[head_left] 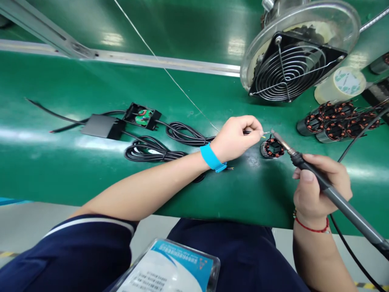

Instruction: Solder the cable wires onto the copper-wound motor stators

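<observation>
Green bench (75,170): black box (100,126), open housing (142,116), coiled cables (158,151) left. Wound stator (272,147) centre. Fan (291,69), tape roll (342,84), more stators (334,121) far right.

We see a soldering iron (319,182) lying slantwise in the right hand (322,188), its dark grip running down to the right edge, its metal tip pointing up-left, just above a small motor stator (272,148). The stator sits on the green counter (91,170), a round dark core ringed with copper-coloured windings. A thin black cable end (253,132) is pinched between the fingertips of the left hand (235,138), its bare tip pointing right, just beside the iron's tip.
</observation>
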Demonstrator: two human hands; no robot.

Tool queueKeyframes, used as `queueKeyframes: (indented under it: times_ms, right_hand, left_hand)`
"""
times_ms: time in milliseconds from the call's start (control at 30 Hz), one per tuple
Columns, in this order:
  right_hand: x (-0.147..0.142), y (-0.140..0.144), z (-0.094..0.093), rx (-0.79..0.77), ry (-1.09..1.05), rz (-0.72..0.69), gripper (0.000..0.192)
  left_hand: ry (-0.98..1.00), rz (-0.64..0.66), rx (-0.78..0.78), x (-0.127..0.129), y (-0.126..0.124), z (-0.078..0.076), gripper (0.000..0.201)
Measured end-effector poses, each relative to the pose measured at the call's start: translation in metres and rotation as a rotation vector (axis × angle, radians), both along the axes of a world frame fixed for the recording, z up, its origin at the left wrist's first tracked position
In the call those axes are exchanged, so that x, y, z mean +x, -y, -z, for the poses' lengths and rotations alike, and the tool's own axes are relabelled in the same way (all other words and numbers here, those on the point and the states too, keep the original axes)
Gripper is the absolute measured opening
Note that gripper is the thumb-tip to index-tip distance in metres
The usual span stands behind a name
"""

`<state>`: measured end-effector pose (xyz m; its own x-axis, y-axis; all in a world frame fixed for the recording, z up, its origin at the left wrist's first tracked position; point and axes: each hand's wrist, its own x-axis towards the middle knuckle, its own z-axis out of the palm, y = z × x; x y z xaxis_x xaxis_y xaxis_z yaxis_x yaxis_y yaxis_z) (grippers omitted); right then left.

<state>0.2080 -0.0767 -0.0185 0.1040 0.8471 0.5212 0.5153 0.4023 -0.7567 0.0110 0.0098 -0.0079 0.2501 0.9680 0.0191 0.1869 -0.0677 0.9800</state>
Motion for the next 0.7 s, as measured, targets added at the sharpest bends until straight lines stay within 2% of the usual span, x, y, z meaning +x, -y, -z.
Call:
queueKeyframes:
  times_ms: [133,700]
  right_hand:
    - [-0.0084,-0.0064,-0.004,0.15,0.028,0.028,0.022]
    - [-0.0096,-0.0065,-0.0071,0.133,0.076,-0.019,0.023]
  left_hand:
    - [-0.014,-0.003,0.009,0.0007,0.0003,0.0001,0.008]
    - [-0.025,-0.014,-0.012,0.0027,0.0021,-0.0008,0.009]
